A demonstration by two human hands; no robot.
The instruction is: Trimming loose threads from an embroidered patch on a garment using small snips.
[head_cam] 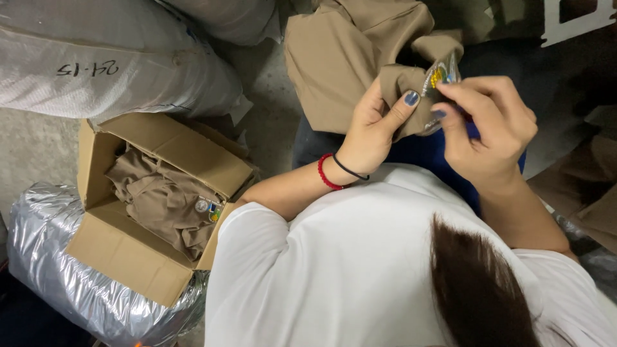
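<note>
A tan garment (pixel 350 45) lies bunched over my lap. My left hand (pixel 376 125), with a red and a black band at the wrist, grips a fold of its fabric, thumb on top. My right hand (pixel 491 128) pinches a small round colourful badge (pixel 439 76) in clear film, which sits on the same fold. The two hands are close together, almost touching. My white shirt and hair fill the lower part of the view.
An open cardboard box (pixel 96 250) at the left holds more folded tan garments (pixel 164 199) with badges. It rests on a silver plastic-wrapped bundle (pixel 58 257). White woven sacks (pixel 109 71) lie at the top left. More brown cardboard (pixel 578 193) is at the right.
</note>
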